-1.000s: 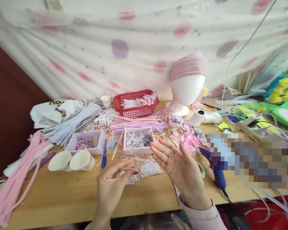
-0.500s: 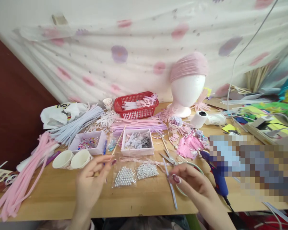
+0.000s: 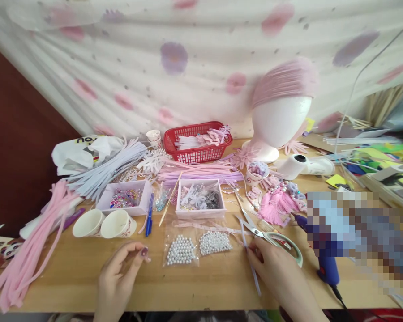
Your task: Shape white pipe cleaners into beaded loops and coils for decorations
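My left hand (image 3: 119,273) is above the wood table in front of the paper cups (image 3: 117,223). Its thumb and forefinger pinch a tiny pinkish piece too small to name. On the right, my right hand (image 3: 278,270) is palm down with its fingertips closed on a pale lilac pipe cleaner (image 3: 255,279) lying on the table. Just behind those fingers lie open scissors (image 3: 257,231) with pale green handles. Between my hands are two clear bags of pearl beads, the left bag (image 3: 181,251) and the right bag (image 3: 215,243).
Two white boxes of small decorations, the left box (image 3: 143,201) and the right box (image 3: 201,213), stand behind the beads. A red basket (image 3: 199,155) and a foam head (image 3: 282,118) are at the back. A blue glue gun (image 3: 329,268) lies right; pink pipe cleaners (image 3: 30,255) lie left.
My left hand has come lower, toward the table's front. My right hand has turned palm down and its fingers have reached the lilac pipe cleaner. The camera view has shifted slightly.
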